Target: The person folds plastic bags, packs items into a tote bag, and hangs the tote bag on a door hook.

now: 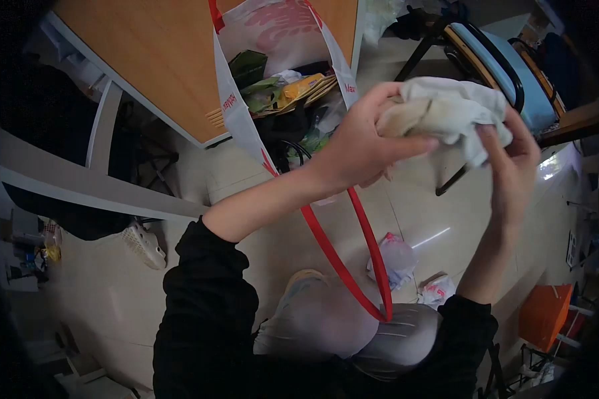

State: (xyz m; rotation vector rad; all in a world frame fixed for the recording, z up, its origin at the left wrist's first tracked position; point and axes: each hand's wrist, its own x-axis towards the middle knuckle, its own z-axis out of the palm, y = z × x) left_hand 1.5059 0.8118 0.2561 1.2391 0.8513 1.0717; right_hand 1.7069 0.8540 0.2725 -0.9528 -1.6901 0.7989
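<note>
Tiled floor (113, 286) below; left fingers (414, 145) and right fingers (491, 142) grasp white cloth (469, 100) from opposite sides, probably keeping it bunched, near open bag (243, 136).

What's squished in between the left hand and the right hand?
A crumpled whitish cloth is there, with the left hand and the right hand both touching it. You can see that in the head view.
</note>
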